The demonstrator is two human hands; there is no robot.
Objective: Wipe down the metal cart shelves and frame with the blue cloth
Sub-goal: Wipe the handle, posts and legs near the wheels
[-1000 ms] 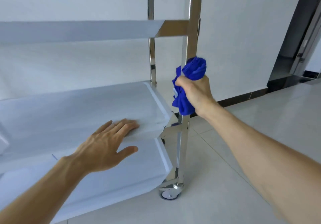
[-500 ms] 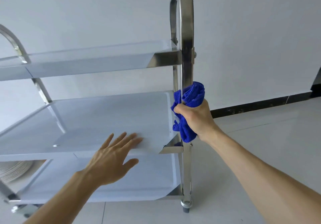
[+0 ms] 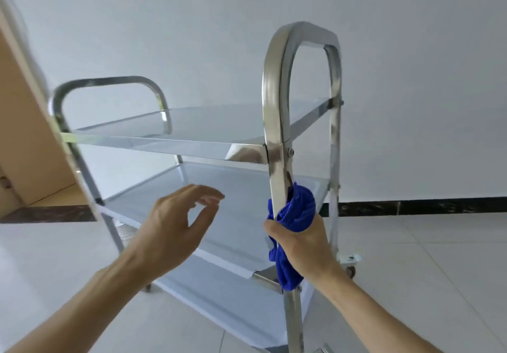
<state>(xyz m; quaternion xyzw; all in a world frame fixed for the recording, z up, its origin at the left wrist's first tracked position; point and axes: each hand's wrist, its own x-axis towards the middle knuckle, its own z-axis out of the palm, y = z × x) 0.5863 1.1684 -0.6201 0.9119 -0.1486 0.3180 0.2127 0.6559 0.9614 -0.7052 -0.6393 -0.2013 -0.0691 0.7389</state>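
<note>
A three-shelf metal cart stands in front of me, its near right upright post (image 3: 274, 122) curving into a handle loop at the top. My right hand (image 3: 301, 245) grips the blue cloth (image 3: 297, 213) wrapped around that post, between the top shelf (image 3: 197, 130) and the middle shelf (image 3: 241, 226). The cloth's tail hangs down below my fist. My left hand (image 3: 175, 223) hovers above the middle shelf, fingers spread and slightly curled, holding nothing.
A second handle loop (image 3: 109, 86) rises at the cart's far left end. A wooden door or panel (image 3: 24, 138) stands at the left. A white wall with a black baseboard (image 3: 411, 206) lies behind, and a castor (image 3: 349, 263) rests on the tiled floor.
My view has tilted up and swung around the cart, showing the top handle. My left hand has lifted off the middle shelf. My right hand still grips the cloth on the post.
</note>
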